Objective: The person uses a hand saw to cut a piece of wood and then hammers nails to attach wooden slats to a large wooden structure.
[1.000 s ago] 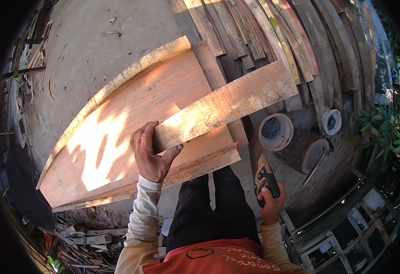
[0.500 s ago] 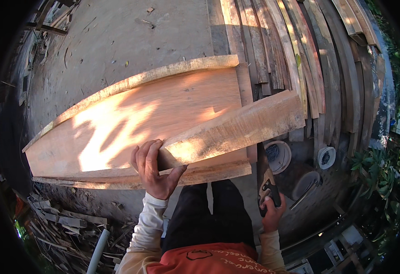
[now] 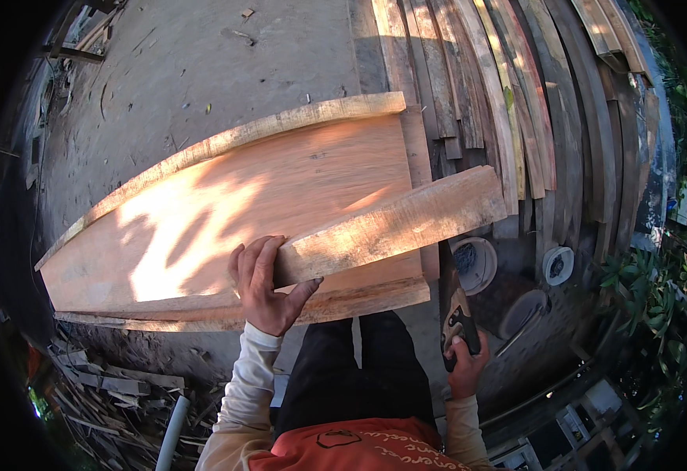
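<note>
My left hand [image 3: 269, 286] grips the near end of a thick wooden plank [image 3: 394, 228], thumb along the lower edge and fingers over the top. The plank slants up to the right, above a reddish wooden panel [image 3: 320, 177] with raised timber edges. Bright sunlight patches fall across the panel. At the lower right, my right hand [image 3: 467, 366] is wrapped around the handle of a handsaw [image 3: 456, 310]. Its blade points away from me, and the upper part runs up beside the panel's right end, partly hidden near the plank.
Long boards [image 3: 500, 102] lie side by side on the far right. Two white buckets, one larger [image 3: 481, 271] and one smaller [image 3: 559, 267], stand right of the saw. Wood scraps [image 3: 116, 400] and a pale pipe [image 3: 172, 432] lie at lower left. Leafy plants [image 3: 650, 294] border the right.
The plank's far end has swung slightly toward me and to the left. My left hand stays on its near end, and my right hand still holds the saw in nearly the same place.
</note>
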Action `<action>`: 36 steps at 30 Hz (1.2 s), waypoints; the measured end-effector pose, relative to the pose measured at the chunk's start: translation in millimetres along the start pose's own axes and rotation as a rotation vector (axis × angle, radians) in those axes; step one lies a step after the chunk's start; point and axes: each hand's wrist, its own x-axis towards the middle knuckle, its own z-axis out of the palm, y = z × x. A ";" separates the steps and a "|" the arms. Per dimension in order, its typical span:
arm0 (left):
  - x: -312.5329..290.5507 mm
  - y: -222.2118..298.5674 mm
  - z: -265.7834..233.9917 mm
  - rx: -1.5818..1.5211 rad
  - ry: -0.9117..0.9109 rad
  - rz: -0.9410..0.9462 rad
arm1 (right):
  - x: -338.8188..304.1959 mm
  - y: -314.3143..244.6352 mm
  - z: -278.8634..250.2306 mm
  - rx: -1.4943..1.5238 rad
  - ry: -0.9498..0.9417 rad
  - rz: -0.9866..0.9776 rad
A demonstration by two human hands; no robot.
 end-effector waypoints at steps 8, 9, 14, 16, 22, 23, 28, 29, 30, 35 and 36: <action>28.0 5.4 24.5 -0.087 -0.125 -0.020 | 17.4 -13.8 5.2 -0.027 0.056 0.044; 30.1 5.8 26.2 -0.098 -0.117 -0.021 | 18.5 -14.5 5.5 -0.030 0.060 0.059; 42.4 4.5 31.5 -0.113 -0.087 0.051 | 24.3 -15.8 7.2 -0.017 0.065 0.044; 48.2 3.9 34.7 -0.074 -0.065 0.110 | 26.3 -17.1 7.1 -0.012 0.071 0.041; 61.2 1.6 65.4 0.034 -0.090 0.184 | 31.9 -22.2 0.5 -0.042 0.105 0.027; 62.9 -1.3 74.4 0.033 -0.096 0.189 | 31.4 -25.7 -0.3 -0.030 0.129 0.013; 72.7 -7.1 122.2 0.100 -0.155 0.254 | 22.9 -36.6 -18.1 0.058 0.255 -0.049; 74.3 -6.0 130.9 0.124 -0.169 0.265 | 20.6 -37.5 -24.0 0.055 0.268 -0.114; 75.6 -4.9 139.3 0.135 -0.172 0.269 | 18.4 -38.0 -29.4 0.052 0.280 -0.179; 83.0 3.3 166.7 0.217 -0.208 0.307 | 7.2 -46.2 -51.1 0.143 0.275 -0.249; 82.5 6.2 168.4 0.219 -0.222 0.297 | 2.9 -47.4 -55.3 0.201 0.246 -0.226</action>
